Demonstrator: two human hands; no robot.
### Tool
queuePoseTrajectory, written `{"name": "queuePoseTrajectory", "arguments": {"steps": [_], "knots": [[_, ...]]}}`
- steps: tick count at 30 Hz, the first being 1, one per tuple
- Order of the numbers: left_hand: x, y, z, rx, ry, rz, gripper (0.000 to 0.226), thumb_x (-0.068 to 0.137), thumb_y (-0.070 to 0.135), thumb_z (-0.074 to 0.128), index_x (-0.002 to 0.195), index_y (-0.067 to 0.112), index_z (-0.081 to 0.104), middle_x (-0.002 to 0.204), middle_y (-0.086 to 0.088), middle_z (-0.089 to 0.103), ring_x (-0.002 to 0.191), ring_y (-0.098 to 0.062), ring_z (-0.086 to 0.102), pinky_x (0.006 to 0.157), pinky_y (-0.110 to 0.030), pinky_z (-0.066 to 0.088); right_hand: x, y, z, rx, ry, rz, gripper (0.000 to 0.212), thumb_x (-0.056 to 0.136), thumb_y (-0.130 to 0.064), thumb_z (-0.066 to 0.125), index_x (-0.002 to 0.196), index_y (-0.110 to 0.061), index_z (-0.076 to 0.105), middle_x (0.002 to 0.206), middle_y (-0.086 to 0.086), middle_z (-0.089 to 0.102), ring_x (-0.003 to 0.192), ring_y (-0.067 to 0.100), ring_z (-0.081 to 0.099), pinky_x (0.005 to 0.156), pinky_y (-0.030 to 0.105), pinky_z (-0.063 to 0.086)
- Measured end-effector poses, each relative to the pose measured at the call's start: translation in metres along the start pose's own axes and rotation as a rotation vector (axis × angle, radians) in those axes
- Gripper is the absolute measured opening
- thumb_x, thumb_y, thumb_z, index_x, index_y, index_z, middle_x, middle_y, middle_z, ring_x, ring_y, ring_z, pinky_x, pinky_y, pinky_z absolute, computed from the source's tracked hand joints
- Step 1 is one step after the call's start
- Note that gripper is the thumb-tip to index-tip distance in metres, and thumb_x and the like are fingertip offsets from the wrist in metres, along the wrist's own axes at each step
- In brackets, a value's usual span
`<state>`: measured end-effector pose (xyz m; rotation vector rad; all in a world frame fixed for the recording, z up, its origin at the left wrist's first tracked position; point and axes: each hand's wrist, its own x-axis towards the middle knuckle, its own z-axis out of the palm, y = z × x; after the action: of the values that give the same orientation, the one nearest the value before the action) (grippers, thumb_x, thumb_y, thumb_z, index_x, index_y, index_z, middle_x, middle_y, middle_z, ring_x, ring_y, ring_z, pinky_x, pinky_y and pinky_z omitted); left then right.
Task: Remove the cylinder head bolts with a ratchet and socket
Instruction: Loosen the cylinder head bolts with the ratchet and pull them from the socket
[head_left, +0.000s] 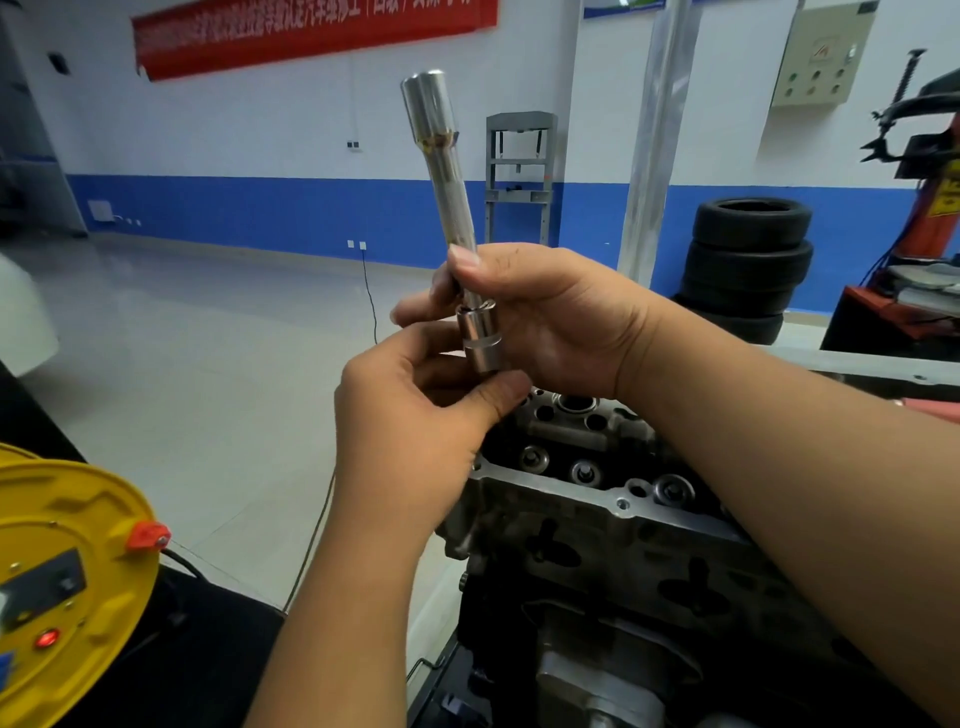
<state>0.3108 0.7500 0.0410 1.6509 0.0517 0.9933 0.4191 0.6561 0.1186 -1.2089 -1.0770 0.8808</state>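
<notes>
My right hand (550, 317) grips the lower end of a long chrome extension bar (447, 171) that points up and slightly left, its wide end at the top. A short chrome socket (480, 340) sits on the bar's lower end, and my left hand (415, 415) pinches it from below with thumb and fingers. Both hands hover above the near-left end of the cylinder head (613, 499), a grey aluminium casting. Round valve spring tops (587, 472) and dark bolt holes show in its recess. No ratchet handle is in view.
A yellow cable reel (67, 571) with a lit red switch stands at the lower left. Stacked tyres (748, 260) and a red tyre machine (914, 291) are at the right rear. A grey shop press (519, 176) stands against the blue-and-white wall. A thin cable (311, 545) runs over the grey floor.
</notes>
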Motion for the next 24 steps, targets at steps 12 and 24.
{"name": "queuePoseTrajectory", "arguments": {"steps": [12,24], "knots": [[0.0012,-0.0029,-0.0048,-0.027,-0.044,-0.001,0.032,0.085,0.01,0.085,0.103,0.034,0.076,0.092,0.01,0.081,0.088,-0.009,0.079,0.081,-0.029,0.064,0.0006,-0.0001,-0.0011,-0.057,0.014,-0.001,0.02,0.087,-0.032,0.063,0.082,-0.015,0.073,0.107,0.008,0.074,0.1,0.027,0.068,0.104,0.058,0.051],[0.0029,-0.0042,-0.0033,-0.088,-0.144,0.002,0.022,0.086,0.019,0.079,0.104,0.032,0.078,0.099,0.006,0.082,0.097,-0.014,0.078,0.087,-0.029,0.063,-0.0004,0.0007,-0.0018,-0.157,0.079,-0.09,0.014,0.087,-0.029,0.067,0.082,-0.026,0.08,0.104,0.0,0.075,0.107,0.029,0.065,0.111,0.068,0.036]]}}
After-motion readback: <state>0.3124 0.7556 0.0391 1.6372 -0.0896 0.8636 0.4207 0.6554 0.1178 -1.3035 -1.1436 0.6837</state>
